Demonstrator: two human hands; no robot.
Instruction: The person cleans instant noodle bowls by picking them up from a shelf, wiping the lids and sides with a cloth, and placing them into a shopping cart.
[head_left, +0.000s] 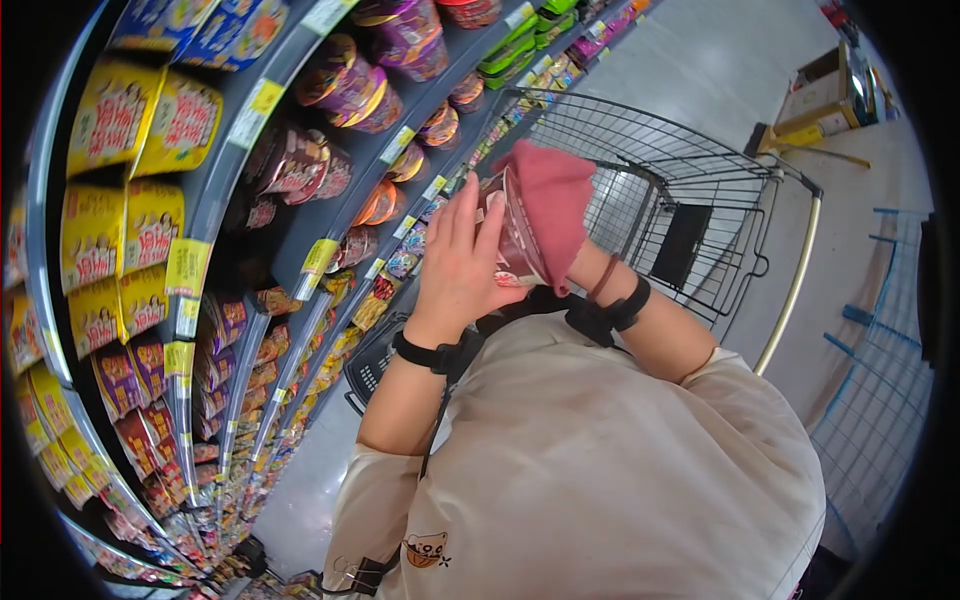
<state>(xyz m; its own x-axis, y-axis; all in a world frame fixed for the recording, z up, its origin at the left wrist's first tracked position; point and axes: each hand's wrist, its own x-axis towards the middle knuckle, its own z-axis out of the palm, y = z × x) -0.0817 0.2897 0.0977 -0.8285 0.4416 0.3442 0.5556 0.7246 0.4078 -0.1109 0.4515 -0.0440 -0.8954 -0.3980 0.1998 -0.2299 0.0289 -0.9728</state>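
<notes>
A dark red instant noodle cup (512, 235) is tilted in front of my chest. My left hand (462, 245) is wrapped round its side, fingers pointing up and thumb underneath. A dusty red cloth (556, 200) covers the right side and end of the cup. My right hand (582, 262) presses the cloth against the cup; its fingers are hidden beneath the fabric, and only the part by the wrist shows.
On the left, grey shelves (235, 165) carry yellow noodle packs (118, 112), noodle cups (410, 40) and price tags. A wire shopping cart (690, 150) stands ahead to the right. Farther right are a cardboard box (812, 90) and a blue wire rack (880, 350).
</notes>
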